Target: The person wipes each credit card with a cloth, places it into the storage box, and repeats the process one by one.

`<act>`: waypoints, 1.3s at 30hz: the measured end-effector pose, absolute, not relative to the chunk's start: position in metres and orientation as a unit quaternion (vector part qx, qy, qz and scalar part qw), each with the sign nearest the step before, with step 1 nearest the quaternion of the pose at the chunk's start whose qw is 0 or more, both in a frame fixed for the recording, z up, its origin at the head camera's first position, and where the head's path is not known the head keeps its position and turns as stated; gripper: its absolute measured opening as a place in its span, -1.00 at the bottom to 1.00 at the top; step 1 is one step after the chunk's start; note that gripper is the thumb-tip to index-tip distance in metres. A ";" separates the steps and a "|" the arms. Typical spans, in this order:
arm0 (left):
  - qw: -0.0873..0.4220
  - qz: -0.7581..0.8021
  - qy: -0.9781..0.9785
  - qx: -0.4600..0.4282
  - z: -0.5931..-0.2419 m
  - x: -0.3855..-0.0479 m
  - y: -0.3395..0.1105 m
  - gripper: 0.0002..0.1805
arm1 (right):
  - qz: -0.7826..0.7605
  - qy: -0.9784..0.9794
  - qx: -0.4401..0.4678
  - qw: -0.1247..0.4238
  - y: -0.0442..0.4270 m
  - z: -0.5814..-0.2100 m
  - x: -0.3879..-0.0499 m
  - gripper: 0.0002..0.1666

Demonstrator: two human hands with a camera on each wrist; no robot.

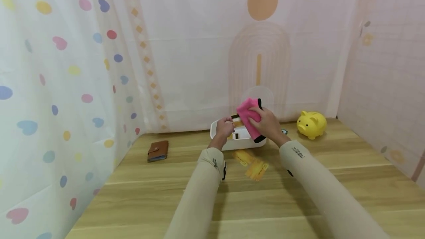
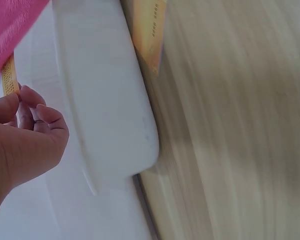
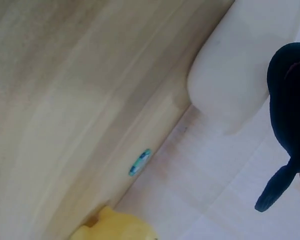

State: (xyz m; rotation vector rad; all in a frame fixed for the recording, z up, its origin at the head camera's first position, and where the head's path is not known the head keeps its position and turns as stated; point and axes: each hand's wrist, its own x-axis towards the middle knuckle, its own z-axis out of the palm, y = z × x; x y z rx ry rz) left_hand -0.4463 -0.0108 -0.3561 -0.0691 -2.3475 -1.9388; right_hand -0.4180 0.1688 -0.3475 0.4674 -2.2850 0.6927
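My left hand (image 1: 224, 128) pinches a yellow card with a dark stripe (image 1: 237, 122) between thumb and fingers, above a white plastic bin (image 1: 244, 144). To its right, my right hand (image 1: 268, 124) grips a pink fuzzy cloth with black edging (image 1: 247, 118). The cloth touches or overlaps the card; which one cannot be told. In the left wrist view the card (image 2: 10, 79) runs up behind the pink cloth (image 2: 12, 30). The right wrist view shows the cloth's black edging and loop (image 3: 279, 117), with most of the right hand out of frame.
Yellow cards (image 1: 257, 169) lie on the wooden table (image 1: 186, 183) before the bin. A brown wallet (image 1: 158, 151) lies at the left. A yellow piggy bank (image 1: 311, 124) stands at the right, near a small green-and-white object (image 1: 284, 131). Patterned curtains hang behind.
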 end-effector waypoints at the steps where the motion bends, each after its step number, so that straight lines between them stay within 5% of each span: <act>1: 0.047 -0.635 -0.771 -0.017 -0.358 -0.448 -0.012 -0.79 | 0.271 -0.883 0.175 0.342 0.169 -0.348 -0.418 -0.59; 8: 0.033 -0.624 -0.780 -0.024 -0.360 -0.451 -0.022 -0.68 | 0.288 -0.882 0.166 0.333 0.175 -0.352 -0.421 -0.58; 39: 0.051 -0.456 -0.885 -0.080 -0.370 -0.452 -0.069 -0.72 | 0.341 -0.861 0.145 0.348 0.239 -0.365 -0.407 -0.59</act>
